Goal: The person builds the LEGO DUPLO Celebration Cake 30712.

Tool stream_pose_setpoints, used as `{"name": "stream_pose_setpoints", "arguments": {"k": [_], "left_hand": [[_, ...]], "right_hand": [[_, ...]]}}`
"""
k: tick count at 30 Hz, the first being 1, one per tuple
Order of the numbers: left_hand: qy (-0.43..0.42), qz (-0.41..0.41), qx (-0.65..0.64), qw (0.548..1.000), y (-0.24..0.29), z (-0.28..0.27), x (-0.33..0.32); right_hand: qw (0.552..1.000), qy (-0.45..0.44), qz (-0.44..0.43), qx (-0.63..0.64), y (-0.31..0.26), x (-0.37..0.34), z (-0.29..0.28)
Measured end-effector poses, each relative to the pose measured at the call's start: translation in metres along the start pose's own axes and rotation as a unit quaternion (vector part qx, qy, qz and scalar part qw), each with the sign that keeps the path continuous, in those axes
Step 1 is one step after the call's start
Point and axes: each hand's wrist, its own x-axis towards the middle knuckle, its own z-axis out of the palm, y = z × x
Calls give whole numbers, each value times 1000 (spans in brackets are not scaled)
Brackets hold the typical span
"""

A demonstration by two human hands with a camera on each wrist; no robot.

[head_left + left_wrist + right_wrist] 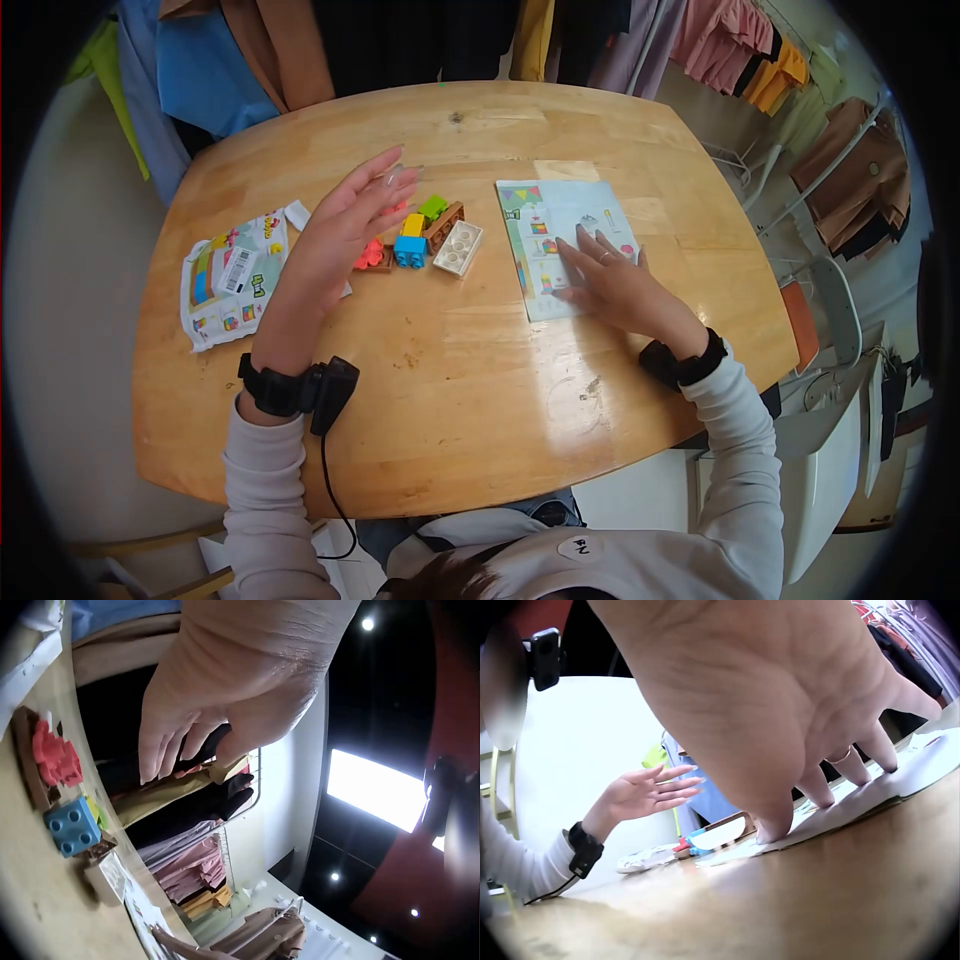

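Observation:
Fingers spread, my right hand (622, 287) rests on an instruction leaflet (517, 215) printed with coloured brick models. The right wrist view shows its fingertips on the paper. My left hand (345, 225) is raised over the table with straight fingers and holds nothing. Just beyond it is a small group of toy bricks: a blue brick (409, 252), a yellow brick (412, 226), a green piece (432, 208), brown pieces (446, 226) and a red flower-shaped piece (371, 256). A white brick (458, 248) lies at the group's right side. In the head view, the left hand partly covers the group.
A printed plastic bag (235, 280) lies left of the bricks, partly behind the left forearm. The wooden table (450, 400) has a curved near edge. Clothes (215, 70) hang along its far side, and a chair (800, 320) stands to the right.

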Motion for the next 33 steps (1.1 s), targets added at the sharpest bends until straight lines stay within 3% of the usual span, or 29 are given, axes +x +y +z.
{"name": "stream_pose_setpoints", "arguments": {"k": [2,3,4,5,6,8,9,10,12,15,16,18,20,22,26,28,29,31,32,33], "left_hand": [[10,36,255,966,9,-13,0],[14,37,256,966,14,-18,-4],[15,35,424,905,21,-22,-9],[16,32,578,815,27,-26,-14],[20,33,579,815,24,-35,-15],[39,33,699,713,17,-50,-16],[43,34,697,715,15,-55,-14],[21,-9,694,719,15,-53,-11],[-1,-52,688,723,14,-48,-12],[-34,-26,703,710,2,-47,-12],[-41,-8,685,728,-3,-48,-12],[-45,13,665,746,-8,-51,-11],[-42,-14,669,742,-9,-48,-9],[-44,-8,671,740,-11,-48,-8],[-51,-29,681,730,-8,-40,-11],[-52,-17,677,734,-11,-42,-10],[-48,0,671,740,-12,-42,-9],[-57,-1,669,741,-11,-43,-8],[-65,-2,666,743,-10,-44,-8],[-64,-3,667,742,-10,-45,-8]], "right_hand": [[1000,2,16,-6,0,19,0],[1000,-6,23,-8,3,29,-1],[999,-14,30,-9,1,37,-4],[999,-20,45,-3,-3,42,-9],[999,-18,42,-5,-9,43,-12],[997,65,23,-47,-22,46,-20],[986,167,-29,-13,-26,52,-11],[977,207,-49,21,-40,56,-11],[975,189,-106,47,-73,55,-12],[956,233,-177,33,-102,57,0],[956,234,-176,34,-108,57,2],[975,166,-143,33,-115,59,3],[971,174,-161,38,-110,62,6],[974,111,-180,83,-107,61,6],[966,100,-177,158,-102,59,-10],[942,64,-158,288,-102,62,-13],[942,65,-158,290,-101,62,-13],[874,-95,-66,472,-102,62,-13],[873,-95,-68,473,-101,63,-11],[916,-70,-86,385,-99,66,-8]]}}
